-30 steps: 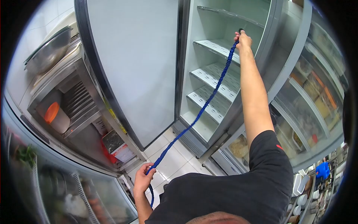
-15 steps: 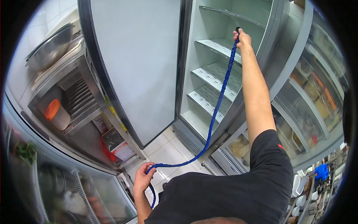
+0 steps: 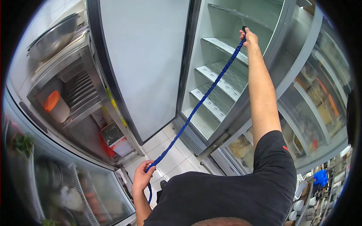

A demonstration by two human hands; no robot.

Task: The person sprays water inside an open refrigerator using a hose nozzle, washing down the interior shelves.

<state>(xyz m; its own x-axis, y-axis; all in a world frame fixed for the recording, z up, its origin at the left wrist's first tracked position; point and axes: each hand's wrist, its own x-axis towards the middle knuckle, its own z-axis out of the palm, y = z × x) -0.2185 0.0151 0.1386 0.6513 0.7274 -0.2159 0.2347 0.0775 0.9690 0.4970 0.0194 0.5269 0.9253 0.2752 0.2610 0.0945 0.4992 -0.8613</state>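
A blue crinkled fabric hose (image 3: 196,109) stretches nearly straight between my two hands. My right hand (image 3: 249,37), arm extended, grips its black nozzle end (image 3: 244,28) in front of the upper part of an open upright fridge (image 3: 215,75). My left hand (image 3: 143,175) is closed around the hose lower down, near my body, and the rest of the hose hangs below it towards the floor. The fridge has white slotted shelves (image 3: 218,82) with nothing on them. Its wide door (image 3: 145,67) stands open on the left.
On the left, a steel rack holds metal bowls (image 3: 56,39) and a white tub with an orange lid (image 3: 54,103). Glass-fronted fridges with food stand at lower left (image 3: 68,188) and right (image 3: 305,109). White floor tiles (image 3: 171,162) show below the door.
The hose has gone from a sagging curve to a nearly straight line. My left hand has dropped slightly, and the view has shifted a little.
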